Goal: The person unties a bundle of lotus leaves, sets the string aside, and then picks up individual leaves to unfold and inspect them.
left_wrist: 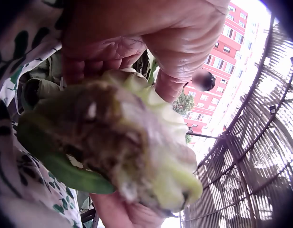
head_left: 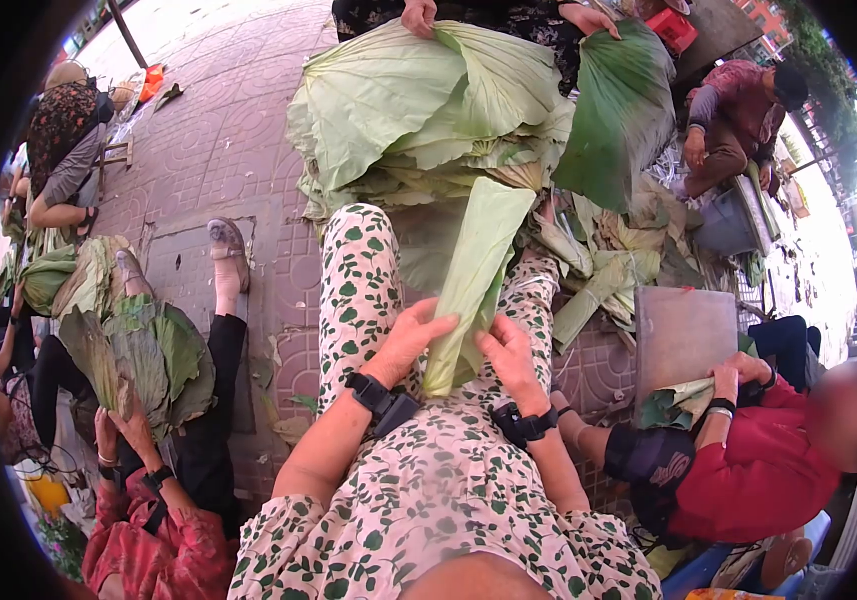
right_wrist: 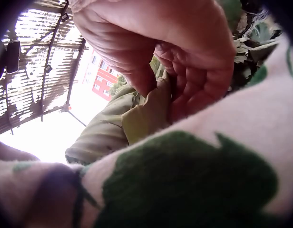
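Note:
A long folded pale green leaf (head_left: pixel 474 270) stands over the lap in the head view, its narrow end toward the body. My left hand (head_left: pixel 401 345) grips its left side near the lower end, thumb across the front. On the right side my right hand (head_left: pixel 516 362) pinches the edge between thumb and fingers. The left wrist view shows the bundle's pleated, brownish end (left_wrist: pixel 132 137) close up, under my left hand (left_wrist: pixel 151 38). In the right wrist view, my right hand (right_wrist: pixel 161 52) holds the leaf's folded edge (right_wrist: pixel 149 111).
A pile of large flat leaves (head_left: pixel 429 90) lies ahead, with another person's hand (head_left: pixel 419 15) on it. Loose leaves (head_left: pixel 609 270) and a grey board (head_left: pixel 687 340) are at the right. Seated people with leaves are on both sides; a grey bucket (head_left: pixel 726 225) stands at upper right.

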`<action>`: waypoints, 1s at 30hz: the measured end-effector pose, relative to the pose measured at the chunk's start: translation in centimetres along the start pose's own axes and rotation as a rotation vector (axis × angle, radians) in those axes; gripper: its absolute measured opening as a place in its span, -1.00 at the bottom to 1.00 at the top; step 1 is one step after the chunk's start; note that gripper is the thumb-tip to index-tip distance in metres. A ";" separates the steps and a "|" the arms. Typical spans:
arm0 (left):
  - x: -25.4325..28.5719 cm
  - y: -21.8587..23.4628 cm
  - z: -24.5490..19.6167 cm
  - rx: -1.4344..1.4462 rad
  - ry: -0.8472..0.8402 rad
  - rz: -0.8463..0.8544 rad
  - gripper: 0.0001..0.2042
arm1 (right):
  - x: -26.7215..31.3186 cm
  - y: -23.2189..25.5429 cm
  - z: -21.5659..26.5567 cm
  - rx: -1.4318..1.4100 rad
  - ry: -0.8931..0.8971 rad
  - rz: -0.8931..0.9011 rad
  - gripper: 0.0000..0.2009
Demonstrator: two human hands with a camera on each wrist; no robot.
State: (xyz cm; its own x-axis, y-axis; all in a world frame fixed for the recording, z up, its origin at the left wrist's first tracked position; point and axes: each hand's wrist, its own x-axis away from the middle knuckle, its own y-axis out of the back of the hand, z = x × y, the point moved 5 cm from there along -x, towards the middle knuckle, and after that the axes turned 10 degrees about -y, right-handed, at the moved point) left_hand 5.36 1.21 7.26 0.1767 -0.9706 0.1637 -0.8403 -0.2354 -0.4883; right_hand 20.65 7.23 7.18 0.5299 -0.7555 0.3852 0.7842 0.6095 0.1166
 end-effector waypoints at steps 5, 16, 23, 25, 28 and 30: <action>0.2 -0.1 -0.3 0.043 0.013 -0.025 -0.43 | 0.9 0.2 1.8 -0.061 0.048 -0.103 -0.73; 0.2 -0.2 -0.5 0.317 0.071 -0.067 -0.62 | 0.8 0.8 1.5 -0.223 0.081 -0.100 -0.60; 0.1 0.2 -0.5 0.351 0.077 -0.088 -0.66 | 0.5 0.9 1.5 0.057 0.135 -0.102 -0.26; 0.1 0.4 -0.3 0.337 0.058 -0.094 -0.65 | 0.3 0.7 1.2 0.188 0.173 -0.105 -0.24; 0.6 0.2 -0.7 0.332 0.039 -0.060 -0.64 | 0.3 0.4 1.5 0.031 0.183 -0.095 -0.29; 0.7 0.0 -0.8 0.342 0.040 -0.017 -0.65 | -0.1 0.9 0.8 -0.069 0.030 -0.178 -0.46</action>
State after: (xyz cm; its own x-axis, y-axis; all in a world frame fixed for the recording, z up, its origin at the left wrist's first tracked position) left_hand 5.10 0.56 8.09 0.1637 -0.9651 0.2046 -0.6158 -0.2620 -0.7430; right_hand 21.05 8.00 8.00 0.3893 -0.8575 0.3363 0.8862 0.4483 0.1174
